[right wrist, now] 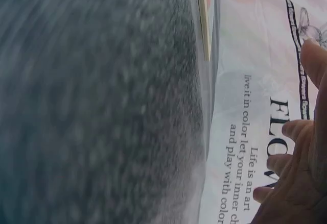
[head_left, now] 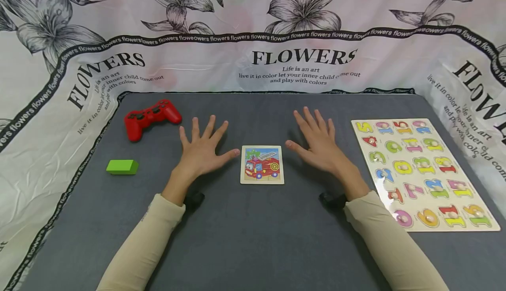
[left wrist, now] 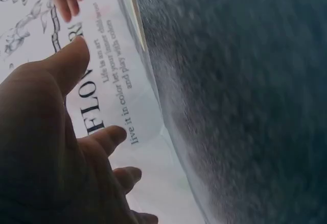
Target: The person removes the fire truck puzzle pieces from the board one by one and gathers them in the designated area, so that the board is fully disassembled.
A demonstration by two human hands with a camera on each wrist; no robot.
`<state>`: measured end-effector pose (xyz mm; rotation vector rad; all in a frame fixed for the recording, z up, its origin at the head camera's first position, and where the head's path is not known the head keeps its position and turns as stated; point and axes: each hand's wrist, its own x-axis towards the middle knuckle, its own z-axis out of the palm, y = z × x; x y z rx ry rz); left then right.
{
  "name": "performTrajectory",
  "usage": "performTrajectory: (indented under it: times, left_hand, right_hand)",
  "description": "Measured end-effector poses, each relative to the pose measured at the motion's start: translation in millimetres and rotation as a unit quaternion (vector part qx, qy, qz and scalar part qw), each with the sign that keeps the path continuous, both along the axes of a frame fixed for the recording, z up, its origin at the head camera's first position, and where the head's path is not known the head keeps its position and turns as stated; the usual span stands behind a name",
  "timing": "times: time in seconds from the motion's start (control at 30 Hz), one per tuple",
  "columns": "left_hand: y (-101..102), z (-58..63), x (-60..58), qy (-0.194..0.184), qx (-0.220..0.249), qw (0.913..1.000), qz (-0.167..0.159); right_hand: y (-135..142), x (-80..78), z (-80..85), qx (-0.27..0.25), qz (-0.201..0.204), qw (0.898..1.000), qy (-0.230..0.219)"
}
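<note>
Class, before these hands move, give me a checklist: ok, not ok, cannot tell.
1. Left hand, right hand empty: ok.
2. Square, pale-framed fire engine picture panel lying between hands: ok.
3. Left thumb clear of panel: cannot tell; tip looks near.
4. Green rectangular block apart from left hand: ok.
5. Red game controller ungripped: ok.
6. Cream rectangular number board fully visible: not ok; beige right sleeve hides one corner.

Our left hand (head_left: 202,154) and right hand (head_left: 320,151) have fingers (head_left: 209,127) spread, thumbs (head_left: 229,156) pointing inward. Our sleeved forearms (head_left: 144,242) extend forward, well apart.
</note>
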<state>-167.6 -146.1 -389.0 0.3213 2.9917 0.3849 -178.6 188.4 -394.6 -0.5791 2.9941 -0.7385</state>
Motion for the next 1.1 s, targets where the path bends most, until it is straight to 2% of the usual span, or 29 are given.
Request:
performTrajectory:
  times: [0.27,0.5,0.73,1.1]
  left_hand:
    - [4,-4.1,4.2,-0.036,0.054,0.9963,-0.056]
    - [9,-10.5,4.5,-0.061,0.057,0.9932,-0.080]
    - [10,-16.4,3.5,-0.080,0.070,0.9889,-0.104]
    - [7,-20.5,3.4,-0.100,0.077,0.9862,-0.106]
  right_hand:
    - [-16,0.6,-2.5,-0.024,0.053,0.997,-0.054]
    - [-28,2.2,-6.6,-0.033,0.099,0.990,-0.096]
    - [-31,2.9,-9.3,-0.046,0.129,0.986,-0.099]
    - [-33,1.3,-13.6,-0.056,0.138,0.986,-0.081]
